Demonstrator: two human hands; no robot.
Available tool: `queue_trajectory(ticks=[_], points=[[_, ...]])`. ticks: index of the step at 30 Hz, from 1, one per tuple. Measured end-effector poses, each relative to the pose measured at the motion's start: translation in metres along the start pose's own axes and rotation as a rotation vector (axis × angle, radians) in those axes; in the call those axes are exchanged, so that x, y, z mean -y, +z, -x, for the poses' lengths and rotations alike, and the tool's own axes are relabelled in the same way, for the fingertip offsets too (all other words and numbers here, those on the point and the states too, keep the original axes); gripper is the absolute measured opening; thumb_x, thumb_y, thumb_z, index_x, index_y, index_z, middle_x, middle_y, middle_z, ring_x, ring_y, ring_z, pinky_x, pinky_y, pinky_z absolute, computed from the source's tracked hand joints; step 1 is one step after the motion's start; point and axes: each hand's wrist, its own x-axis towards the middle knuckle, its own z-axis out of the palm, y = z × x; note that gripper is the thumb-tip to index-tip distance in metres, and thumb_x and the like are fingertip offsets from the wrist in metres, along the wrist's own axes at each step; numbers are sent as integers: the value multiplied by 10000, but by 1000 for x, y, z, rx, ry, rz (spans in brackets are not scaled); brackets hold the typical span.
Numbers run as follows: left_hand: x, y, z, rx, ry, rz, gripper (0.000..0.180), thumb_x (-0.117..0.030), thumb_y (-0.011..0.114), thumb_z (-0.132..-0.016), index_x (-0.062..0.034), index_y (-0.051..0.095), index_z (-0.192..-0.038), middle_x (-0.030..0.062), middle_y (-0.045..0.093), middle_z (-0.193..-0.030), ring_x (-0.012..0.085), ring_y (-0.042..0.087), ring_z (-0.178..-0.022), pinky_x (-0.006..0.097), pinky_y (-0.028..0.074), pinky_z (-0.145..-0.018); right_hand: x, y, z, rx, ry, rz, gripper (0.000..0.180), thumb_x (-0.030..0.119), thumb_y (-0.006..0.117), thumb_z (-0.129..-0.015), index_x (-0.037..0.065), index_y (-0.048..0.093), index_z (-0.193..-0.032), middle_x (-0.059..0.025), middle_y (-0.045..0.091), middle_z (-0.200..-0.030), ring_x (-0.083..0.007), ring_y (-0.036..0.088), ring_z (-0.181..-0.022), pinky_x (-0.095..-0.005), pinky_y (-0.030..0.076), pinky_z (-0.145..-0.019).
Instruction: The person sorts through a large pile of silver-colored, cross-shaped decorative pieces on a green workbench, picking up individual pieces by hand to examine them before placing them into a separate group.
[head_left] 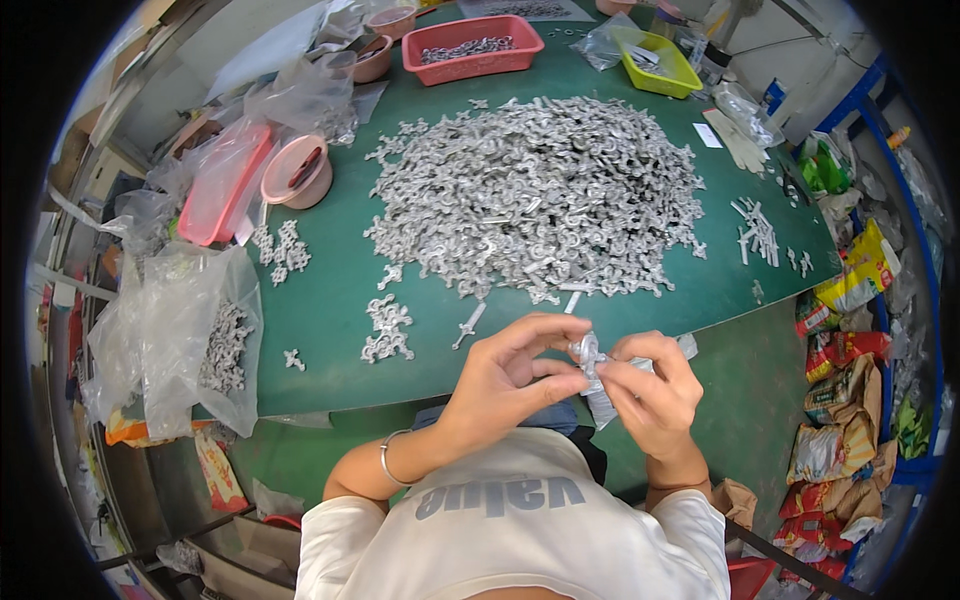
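My left hand and my right hand meet just below the near edge of the green table. Between their fingertips they pinch a small silvery metal part inside a small clear plastic bag that hangs down from it. A big heap of the same silvery metal parts fills the middle of the table beyond my hands. A bracelet circles my left wrist.
Small groups of parts lie left of my hands, with a clear bag of parts at the table's left edge. A red basket, a yellow tray and pink bowls stand at the back. Colourful packets pile up at the right.
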Motion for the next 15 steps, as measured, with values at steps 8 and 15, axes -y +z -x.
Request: queue_trajectory(ticks=[8,15], points=[[9,-10,7,2,42,30,313,82,575,-774,69,517,-1080,128,527,-1071,167,525,-983,297,440,-867,3,10,2,-89,-57,-25,270,-96,692,-603,-30,612,-853,-122,533,-825,-225,545,-654,-303,447,-553],[10,-7,9,-72,-134,238,304,40,569,-799,46,508,-1096,114,559,-1035,148,533,-970,282,432,-865,5,9,-1,-91,82,-94,248,-68,710,-617,-21,603,-835,-128,590,-746,-215,558,-628,-289,451,-554]])
